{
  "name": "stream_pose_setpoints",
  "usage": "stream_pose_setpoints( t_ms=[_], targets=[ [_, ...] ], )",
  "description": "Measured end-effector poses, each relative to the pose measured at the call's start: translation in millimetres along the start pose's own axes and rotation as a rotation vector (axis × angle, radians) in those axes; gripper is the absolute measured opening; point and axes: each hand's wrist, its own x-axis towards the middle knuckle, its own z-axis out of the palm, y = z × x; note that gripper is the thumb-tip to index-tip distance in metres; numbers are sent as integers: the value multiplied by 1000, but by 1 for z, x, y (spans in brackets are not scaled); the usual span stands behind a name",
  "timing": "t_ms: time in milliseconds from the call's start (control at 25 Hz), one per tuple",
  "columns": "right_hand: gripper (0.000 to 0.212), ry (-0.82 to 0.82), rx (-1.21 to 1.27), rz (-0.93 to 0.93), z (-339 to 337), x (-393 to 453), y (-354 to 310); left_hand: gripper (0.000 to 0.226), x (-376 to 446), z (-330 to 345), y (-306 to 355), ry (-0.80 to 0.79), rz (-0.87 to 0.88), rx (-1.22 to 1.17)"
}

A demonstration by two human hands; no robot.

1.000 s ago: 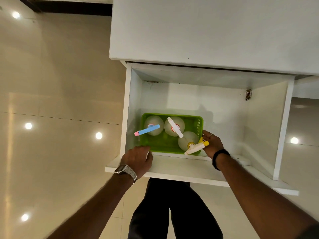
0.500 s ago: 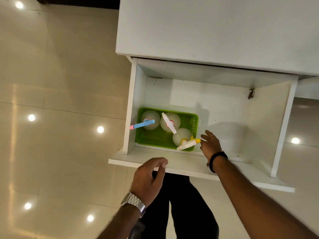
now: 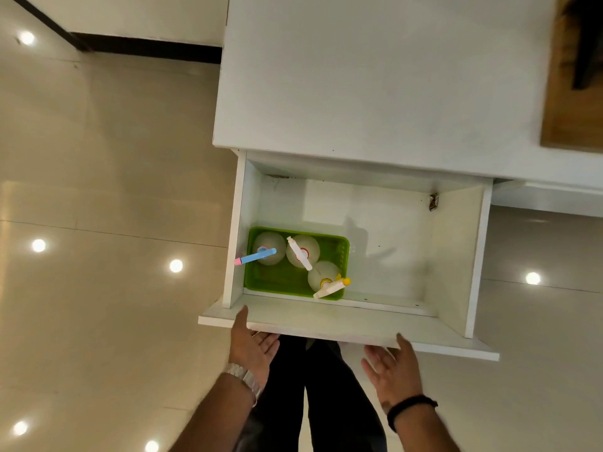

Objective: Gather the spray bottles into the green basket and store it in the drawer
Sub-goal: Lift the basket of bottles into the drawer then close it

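The green basket (image 3: 277, 280) sits in the near left corner of the open white drawer (image 3: 456, 256). Three pale spray bottles stand in it: one with a blue trigger head (image 3: 269, 244), one with a white head (image 3: 301, 251), one with a yellow and white head (image 3: 326, 275). My left hand (image 3: 253, 345) is flat, palm up, at the underside of the drawer's front panel (image 3: 326, 322), thumb over its top edge. My right hand (image 3: 393, 370) is spread the same way below the panel's right part. Neither holds anything.
The white cabinet top (image 3: 375, 76) lies above the drawer. A wooden surface (image 3: 574, 93) shows at the top right. Glossy beige floor tiles (image 3: 98, 190) surround the cabinet. My dark trouser legs (image 3: 326, 402) stand right below the drawer front.
Both hands have left the basket and drawer interior and dropped to the front panel's lower edge, palms turned up. The basket stays in the drawer.
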Motion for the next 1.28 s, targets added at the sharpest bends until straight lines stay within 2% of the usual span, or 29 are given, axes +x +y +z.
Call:
stream_pose_setpoints(
  t_ms=[120,280,440,840,960,1160,1280],
  targets=[
    [53,64,257,51,37,-4,-32,62,-7,28,28,-14,-91,-77],
    [54,59,258,78,63,-9,-50,44,-12,61,48,-61,-101,-65],
    [47,-31,273,16,87,-13,-75,40,-21,88,64,-178,-42,-61],
    [52,-164,283,-91,168,-22,-149,86,-28,152,131,-269,9,-92],
    [55,-215,296,-136,192,-26,-170,93,-32,174,150,-306,22,-112],
    [74,-216,303,-224,229,-39,-202,106,-35,207,173,-390,81,-91],
    [74,-253,322,-260,245,-47,-219,109,-32,219,186,-423,128,-93]
  ],
)
